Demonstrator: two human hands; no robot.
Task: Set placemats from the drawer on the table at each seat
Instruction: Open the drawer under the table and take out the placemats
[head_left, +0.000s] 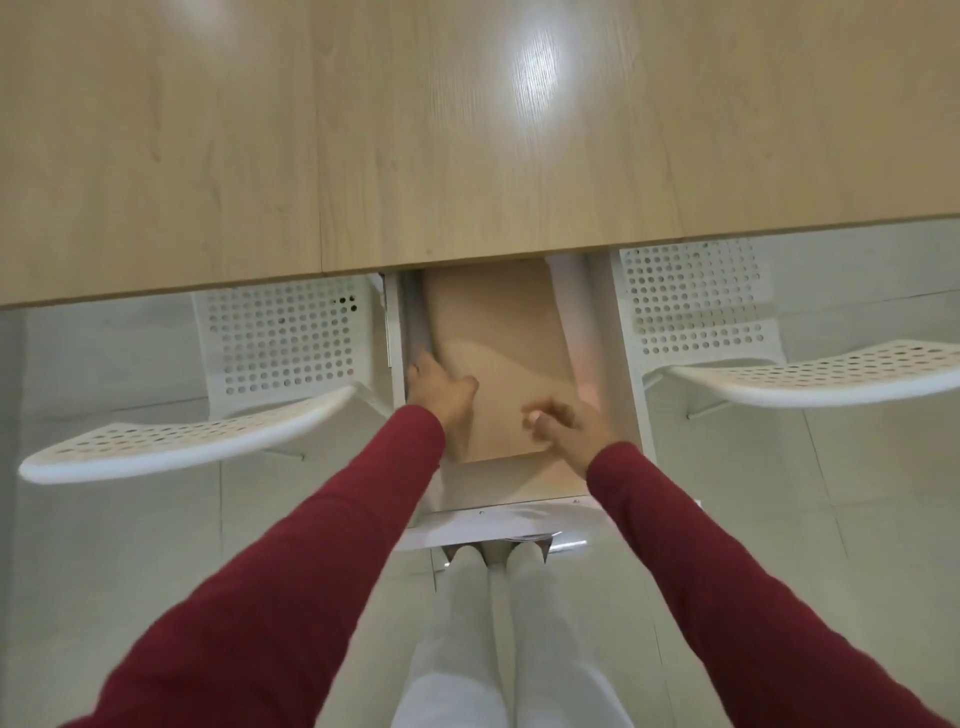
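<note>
A white drawer (621, 364) stands pulled out from under the light wooden table (363, 130). Inside lies a stack of tan placemats (498, 332). My left hand (441, 397) reaches into the drawer's left side, fingers curled around the left edge of the top placemat, which bows up slightly. On the mat's near right part sits my right hand (563, 428), thumb on top and fingers at its edge. Both arms wear dark red sleeves. The picture is a little blurred.
Two white perforated chairs flank the drawer, one at the left (249, 389) and one at the right (727, 338), both tucked partly under the table. Pale floor tiles (130, 545) lie below. My legs in white trousers (498, 649) stand against the drawer front (498, 525).
</note>
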